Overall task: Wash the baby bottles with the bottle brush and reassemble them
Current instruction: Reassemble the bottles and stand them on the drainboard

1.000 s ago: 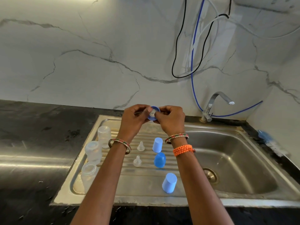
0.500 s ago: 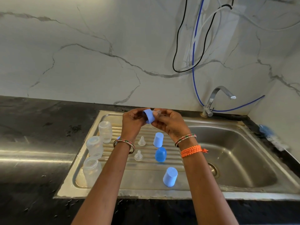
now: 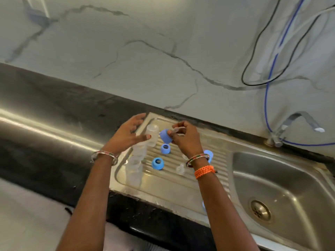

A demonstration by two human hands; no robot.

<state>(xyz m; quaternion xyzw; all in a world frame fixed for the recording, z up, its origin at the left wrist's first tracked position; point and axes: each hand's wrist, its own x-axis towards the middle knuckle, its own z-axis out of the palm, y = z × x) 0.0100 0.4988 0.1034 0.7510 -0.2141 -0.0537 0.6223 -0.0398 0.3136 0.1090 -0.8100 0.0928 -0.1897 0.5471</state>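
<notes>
My right hand [image 3: 186, 140] pinches a blue collar ring [image 3: 165, 135] with a clear teat fitted in it, above the steel drainboard [image 3: 163, 183]. My left hand [image 3: 126, 134] is spread open beside the farthest clear bottle [image 3: 152, 134], its thumb touching the bottle's side. Two more clear bottles [image 3: 138, 151] [image 3: 134, 171] stand in a row nearer me. Two blue rings [image 3: 165, 148] [image 3: 157, 163] and a loose clear teat [image 3: 180, 168] lie on the ribs. A blue cap [image 3: 208, 154] shows behind my right wrist.
The sink basin [image 3: 290, 187] with its drain [image 3: 260, 211] lies to the right, under a steel tap [image 3: 299, 120]. Black and blue cables [image 3: 268, 69] hang on the marble wall. Dark countertop [image 3: 45, 115] stretches to the left.
My left hand has let go of the blue ring and moved left to the far bottle. My right hand keeps the ring. The view has swung to the left.
</notes>
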